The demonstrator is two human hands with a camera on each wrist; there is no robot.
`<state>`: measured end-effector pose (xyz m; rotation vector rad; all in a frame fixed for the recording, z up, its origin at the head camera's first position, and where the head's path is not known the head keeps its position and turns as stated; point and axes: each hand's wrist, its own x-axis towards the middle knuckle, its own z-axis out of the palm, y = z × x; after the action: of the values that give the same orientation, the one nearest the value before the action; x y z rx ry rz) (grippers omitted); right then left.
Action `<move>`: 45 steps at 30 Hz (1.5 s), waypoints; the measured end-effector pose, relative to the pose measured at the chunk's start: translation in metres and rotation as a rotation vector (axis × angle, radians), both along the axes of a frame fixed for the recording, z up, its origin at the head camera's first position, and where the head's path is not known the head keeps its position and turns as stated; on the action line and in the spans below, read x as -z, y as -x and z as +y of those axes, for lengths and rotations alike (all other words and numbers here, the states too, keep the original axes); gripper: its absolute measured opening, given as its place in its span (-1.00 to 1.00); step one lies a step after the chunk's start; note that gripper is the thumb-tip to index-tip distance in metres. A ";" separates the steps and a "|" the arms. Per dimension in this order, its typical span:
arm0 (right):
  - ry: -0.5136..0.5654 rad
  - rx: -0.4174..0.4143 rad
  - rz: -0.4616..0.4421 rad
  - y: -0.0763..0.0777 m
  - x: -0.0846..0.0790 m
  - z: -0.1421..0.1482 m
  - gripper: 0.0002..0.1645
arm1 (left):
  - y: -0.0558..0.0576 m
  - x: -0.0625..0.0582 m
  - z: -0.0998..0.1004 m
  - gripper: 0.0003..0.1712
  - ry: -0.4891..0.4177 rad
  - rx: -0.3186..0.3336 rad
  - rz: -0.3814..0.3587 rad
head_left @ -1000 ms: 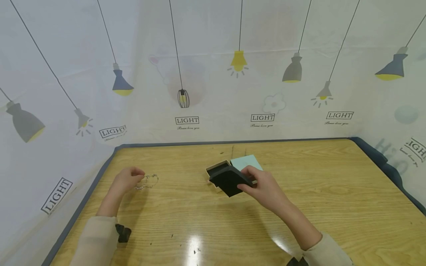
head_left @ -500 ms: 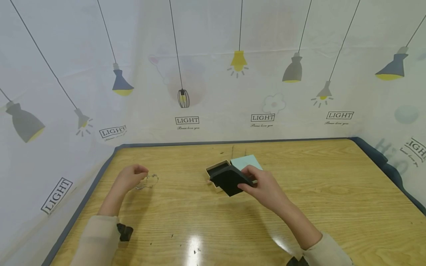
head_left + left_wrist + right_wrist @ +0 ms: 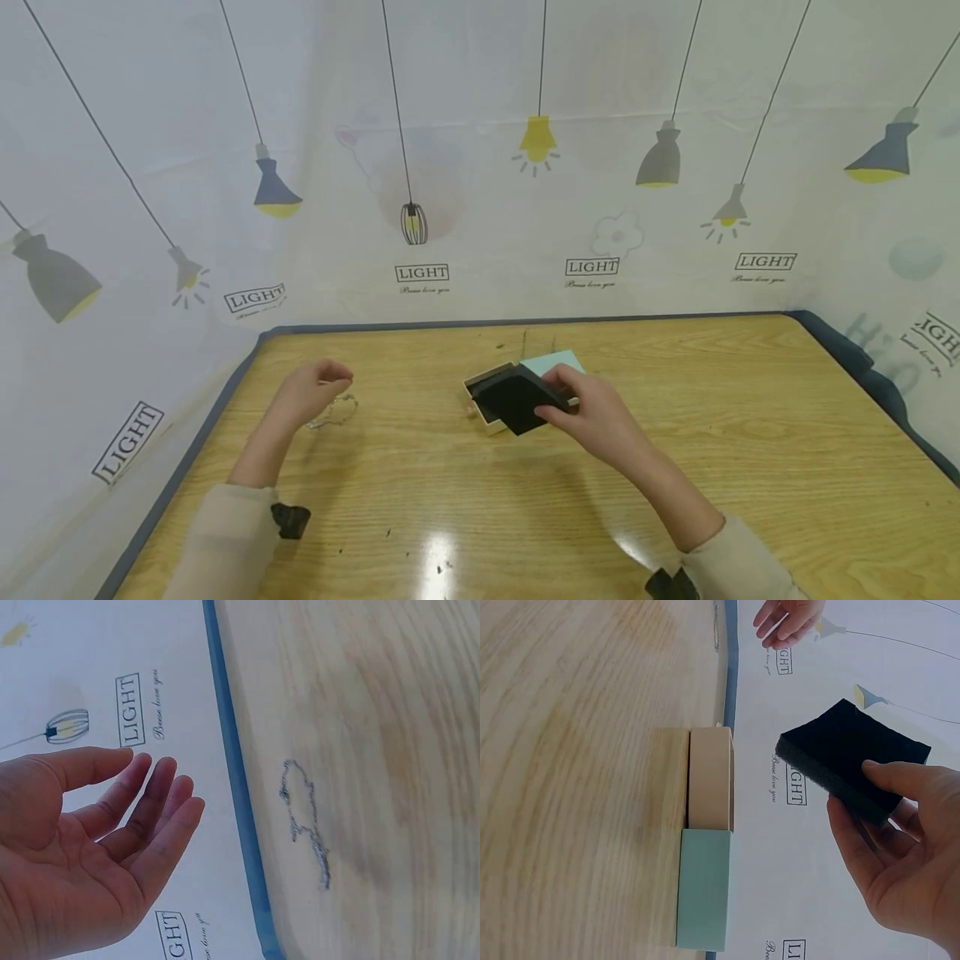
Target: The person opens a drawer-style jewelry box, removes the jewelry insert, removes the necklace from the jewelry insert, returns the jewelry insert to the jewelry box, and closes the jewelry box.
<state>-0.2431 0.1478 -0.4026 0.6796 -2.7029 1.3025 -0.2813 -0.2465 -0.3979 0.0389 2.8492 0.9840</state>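
My right hand (image 3: 592, 417) pinches a black foam pad (image 3: 847, 746) by one edge, thumb on its flat face and fingers behind. In the head view the pad is tilted and partly covers an open beige box (image 3: 709, 780). Beside that box sits a mint-green lid (image 3: 553, 362), apparently touching it in the right wrist view. My left hand (image 3: 112, 832) hovers with loosely bent fingers and nothing between them. Below it on the table lies a thin silver chain (image 3: 315, 825) in an irregular loop; whether it is a necklace or a bracelet I cannot tell.
The wood-grain table (image 3: 435, 492) has a dark blue edge along its back and left side. A white curtain (image 3: 480, 192) printed with lamps stands behind and at both sides. A small pale object (image 3: 471, 411) lies at the box's left side.
My left hand has moved right and up, away from the chain, which stays on the table. The foam pad in my right hand has tipped slightly and come up a little in the head view.
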 end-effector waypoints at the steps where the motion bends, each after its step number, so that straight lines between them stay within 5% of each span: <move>1: 0.003 -0.003 0.003 0.001 -0.001 0.000 -0.76 | 0.000 -0.002 0.002 -0.61 -0.002 0.008 0.008; 34: -0.011 -0.005 0.051 0.030 -0.029 -0.016 -0.75 | -0.013 -0.038 0.094 -0.62 -0.142 0.216 0.157; 45: -0.052 0.007 0.046 0.040 -0.032 -0.025 -0.71 | -0.009 -0.037 0.113 -0.58 -0.153 0.257 0.197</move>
<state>-0.2832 0.1228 -0.3704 0.6957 -2.7087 1.2040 -0.2724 -0.1336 -0.3607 0.5312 2.8331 1.1948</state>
